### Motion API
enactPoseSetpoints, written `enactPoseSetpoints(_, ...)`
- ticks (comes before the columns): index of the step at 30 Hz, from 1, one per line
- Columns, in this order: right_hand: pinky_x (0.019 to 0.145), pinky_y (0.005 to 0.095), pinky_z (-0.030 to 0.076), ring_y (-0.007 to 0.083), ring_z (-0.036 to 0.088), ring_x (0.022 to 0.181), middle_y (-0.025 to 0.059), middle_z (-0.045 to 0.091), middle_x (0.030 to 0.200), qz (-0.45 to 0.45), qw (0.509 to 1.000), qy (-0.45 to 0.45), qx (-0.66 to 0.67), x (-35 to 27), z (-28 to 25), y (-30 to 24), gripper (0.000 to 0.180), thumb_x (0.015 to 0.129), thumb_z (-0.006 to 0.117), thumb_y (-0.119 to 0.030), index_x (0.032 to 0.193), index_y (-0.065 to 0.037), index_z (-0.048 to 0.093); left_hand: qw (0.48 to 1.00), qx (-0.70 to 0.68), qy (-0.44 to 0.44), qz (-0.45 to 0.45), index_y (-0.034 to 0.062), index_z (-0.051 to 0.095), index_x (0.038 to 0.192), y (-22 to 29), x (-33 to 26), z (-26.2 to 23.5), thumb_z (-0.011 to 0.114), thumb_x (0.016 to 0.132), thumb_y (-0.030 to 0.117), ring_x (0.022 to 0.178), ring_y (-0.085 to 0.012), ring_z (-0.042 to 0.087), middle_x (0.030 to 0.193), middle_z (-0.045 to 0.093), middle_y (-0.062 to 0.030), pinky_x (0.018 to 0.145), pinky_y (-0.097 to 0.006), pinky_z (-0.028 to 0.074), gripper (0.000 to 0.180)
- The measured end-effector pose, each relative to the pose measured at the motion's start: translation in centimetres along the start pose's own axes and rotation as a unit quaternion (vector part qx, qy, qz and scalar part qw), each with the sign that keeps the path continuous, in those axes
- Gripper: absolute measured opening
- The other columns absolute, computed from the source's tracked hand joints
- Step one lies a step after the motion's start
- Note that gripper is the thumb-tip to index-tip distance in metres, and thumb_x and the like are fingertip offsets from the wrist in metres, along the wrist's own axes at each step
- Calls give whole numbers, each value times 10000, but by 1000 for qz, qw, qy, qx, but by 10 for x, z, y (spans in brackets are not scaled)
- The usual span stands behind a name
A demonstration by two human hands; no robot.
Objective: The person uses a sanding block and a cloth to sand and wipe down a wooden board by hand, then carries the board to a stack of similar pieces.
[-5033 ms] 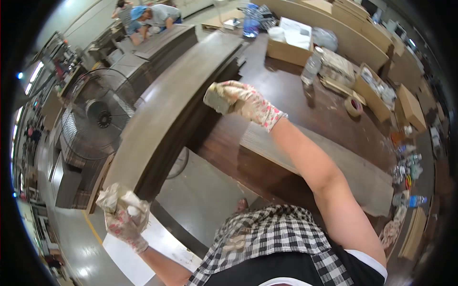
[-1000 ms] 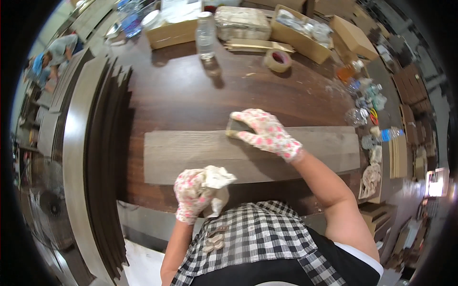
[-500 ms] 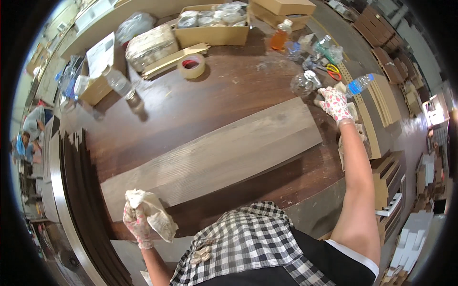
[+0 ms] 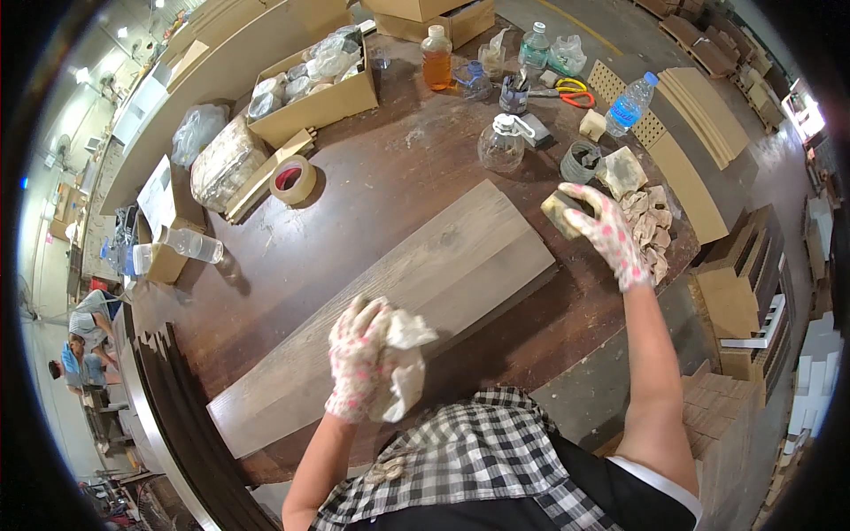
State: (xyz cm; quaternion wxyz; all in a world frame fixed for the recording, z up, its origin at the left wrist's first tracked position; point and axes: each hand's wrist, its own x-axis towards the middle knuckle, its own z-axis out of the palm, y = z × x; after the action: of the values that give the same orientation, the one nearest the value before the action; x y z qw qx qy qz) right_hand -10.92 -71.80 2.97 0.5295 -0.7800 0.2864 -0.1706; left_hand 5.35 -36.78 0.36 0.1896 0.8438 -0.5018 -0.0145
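My left hand (image 4: 357, 358), in a white glove with pink spots, grips a crumpled white cloth (image 4: 404, 367) over the near edge of a grey-brown wood-grain plank (image 4: 425, 274). The plank lies slanted across the dark table. Beyond its far right end, my right hand (image 4: 606, 234), gloved alike, has thumb and fingers around a small yellowish-grey sponge-like block (image 4: 561, 214). The block is above the tabletop; I cannot tell whether it touches it. Crumpled brown paper (image 4: 653, 234) and a folded pale cloth (image 4: 622, 173) lie beside that hand, near a small dark cup (image 4: 577, 165).
A round clear bottle (image 4: 501, 150), orange-handled scissors (image 4: 571, 92), an orange-liquid bottle (image 4: 436, 60) and a blue-capped water bottle (image 4: 630, 106) stand or lie at the far right. Tape (image 4: 292, 180) and an open carton (image 4: 323, 111) are far left. Dark strips (image 4: 190, 398) are stacked at left.
My left hand has moved right and inward with the cloth, over the plank. My right hand has come nearer and now holds the sponge-like block. The view has shifted.
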Motion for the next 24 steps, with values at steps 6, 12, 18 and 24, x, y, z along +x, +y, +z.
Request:
enactPoseSetpoints(6, 1008, 325, 335, 193, 447, 1165, 114, 474, 1264, -155, 922, 155, 320, -19, 79, 11, 478, 856, 526, -197, 1262, 36, 427, 980, -45, -95, 168, 41, 472, 1221, 71, 130, 26, 589, 719, 137, 1274, -328, 310, 1318, 417, -130, 1063, -435, 248, 524)
enactPoseSetpoints(12, 1036, 360, 286, 235, 349, 1246, 138, 345, 1363, -95, 887, 298, 340, -2, 125, 16, 473, 931, 393, -233, 1332, 8, 328, 992, -22, -20, 119, 58, 464, 1248, 72, 186, 75, 619, 748, 160, 1299, -319, 284, 1355, 393, -122, 1063, -428, 243, 534)
enactPoseSetpoints(18, 1061, 357, 248, 228, 316, 1281, 134, 337, 1382, -79, 913, 312, 251, -2, 131, 7, 450, 946, 384, -192, 1344, 10, 320, 996, 88, 30, -15, 7, 492, 1206, -14, 91, 37, 582, 765, 214, 1291, -323, 297, 1343, 410, -113, 1080, -461, 185, 496)
enactPoseSetpoints(24, 1045, 355, 266, 222, 355, 1252, 129, 371, 1363, -120, 924, 328, 153, 1, 128, 14, 446, 939, 406, -210, 1327, 4, 357, 936, 181, 104, -283, 65, 528, 1194, -144, -57, -30, 543, 826, 214, 1270, -299, 331, 1276, 497, -61, 1074, -447, 181, 397)
